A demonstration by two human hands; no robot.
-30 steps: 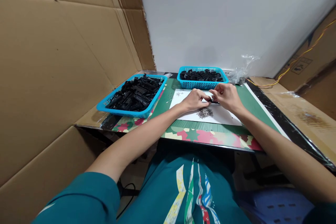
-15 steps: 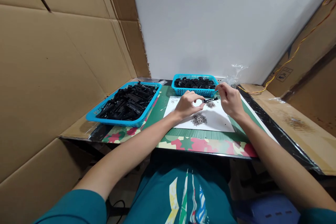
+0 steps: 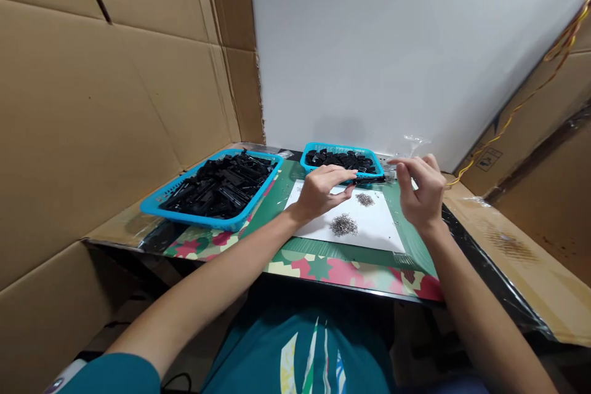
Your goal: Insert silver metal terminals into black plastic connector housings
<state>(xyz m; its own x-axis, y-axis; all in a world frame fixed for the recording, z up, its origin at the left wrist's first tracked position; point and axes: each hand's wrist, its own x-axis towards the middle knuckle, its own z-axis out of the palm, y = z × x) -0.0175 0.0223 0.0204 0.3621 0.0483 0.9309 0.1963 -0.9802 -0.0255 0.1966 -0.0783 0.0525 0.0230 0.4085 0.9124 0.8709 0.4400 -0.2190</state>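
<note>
My left hand (image 3: 321,192) pinches one end of a slim black plastic part (image 3: 373,180) between thumb and fingers, and the part points right above the white sheet's far edge. To the right, my right hand (image 3: 422,191) is raised with its index finger stretched toward the part and its thumb apart; I see nothing in it. Below the hands, a larger pile of small metal pieces (image 3: 344,225) and a smaller pile (image 3: 364,199) lie on the white sheet (image 3: 373,237). The pieces are too small to name.
At the left stands a blue basket (image 3: 217,221) heaped with long black parts (image 3: 221,181). A smaller blue basket (image 3: 376,160) of black pieces (image 3: 341,160) stands at the back. Cardboard walls (image 3: 152,74) and a white panel (image 3: 392,43) enclose the green-topped table (image 3: 295,249).
My right hand has moved right, away from the black part, and its pinched fingers have parted. The black part now sits level near the small basket's front. The camera view has shifted slightly.
</note>
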